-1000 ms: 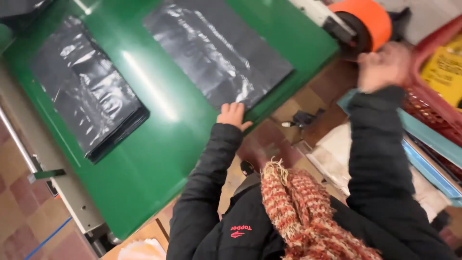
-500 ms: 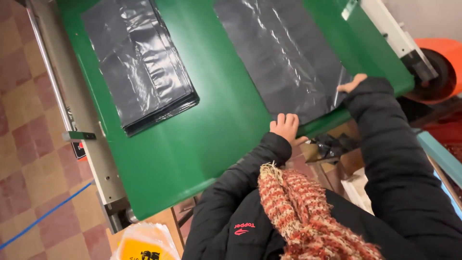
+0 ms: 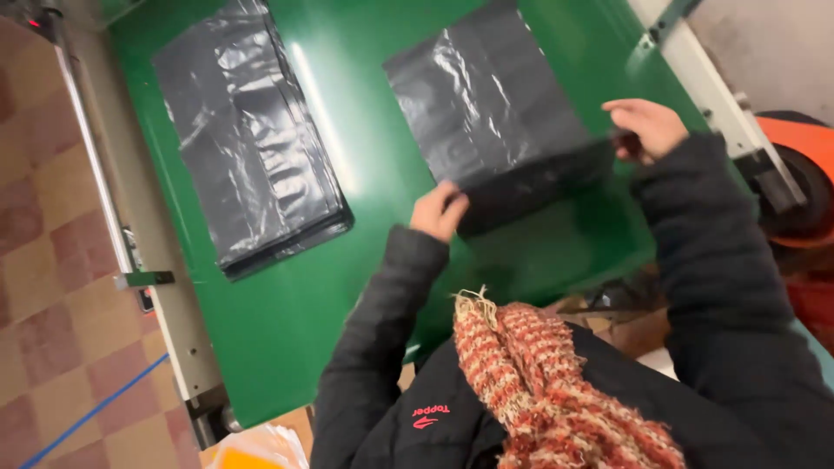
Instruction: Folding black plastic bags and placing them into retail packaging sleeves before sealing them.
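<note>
On the green table (image 3: 287,304) lie two stacks of black plastic bags. My left hand (image 3: 439,211) grips the near left corner of the right stack (image 3: 495,113) and lifts its near edge off the table. My right hand (image 3: 647,128) pinches the near right corner of the same stack. The near edge is raised and folded between both hands. The other stack of black bags (image 3: 248,139) lies flat to the left, untouched. I wear a dark jacket and a red and cream knitted scarf (image 3: 539,382).
A grey metal rail (image 3: 130,226) runs along the table's left side, above a checkered tile floor (image 3: 43,260). A white frame bar (image 3: 721,113) and an orange roll (image 3: 799,174) stand at the right. A yellow bag (image 3: 252,447) sits below the table edge.
My right hand left the orange roll and came to the right stack. Both hands took hold of that stack's near corners and raised its edge. The view shifted right.
</note>
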